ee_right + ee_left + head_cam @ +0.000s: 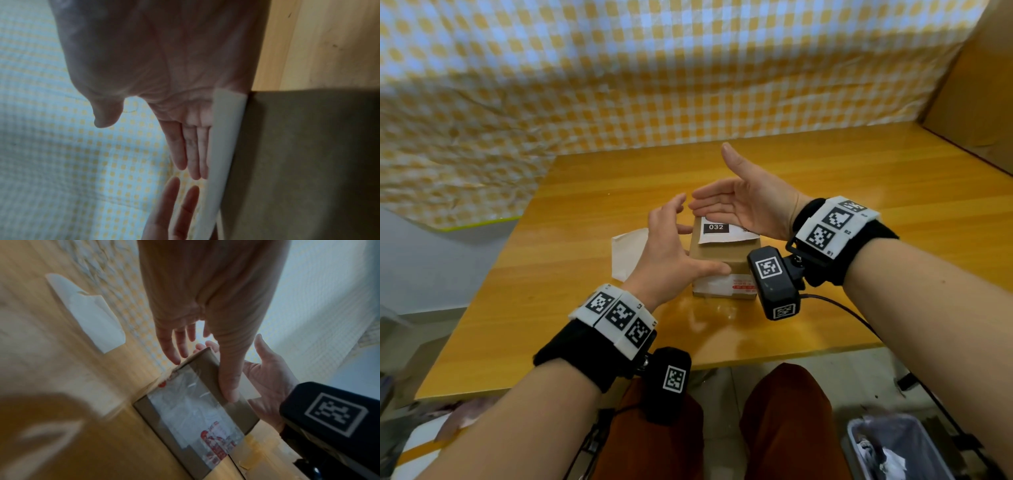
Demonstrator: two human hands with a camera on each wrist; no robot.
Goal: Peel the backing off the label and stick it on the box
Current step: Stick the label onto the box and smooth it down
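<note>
lying flat on top of the box (724, 255), the label (726, 231) was found directly beneath the right hand (744, 202), fingers straight and together; the left hand (671, 246), fingers spread, was seen at the box's left side.

The box (724, 260) sits in the middle of the table (859, 192), and both hands crowd it. The left hand (671, 250) blocks the left side of the box, thumb across its front top edge. The right hand (743, 202) hangs flat over the top, above the label (726, 231). Between their fingertips there is only a thin gap. A white backing paper (628, 253) lies just left of the box. The right half of the table is bare wood. A big cardboard wall (976, 85) stands at the upper right.
</note>
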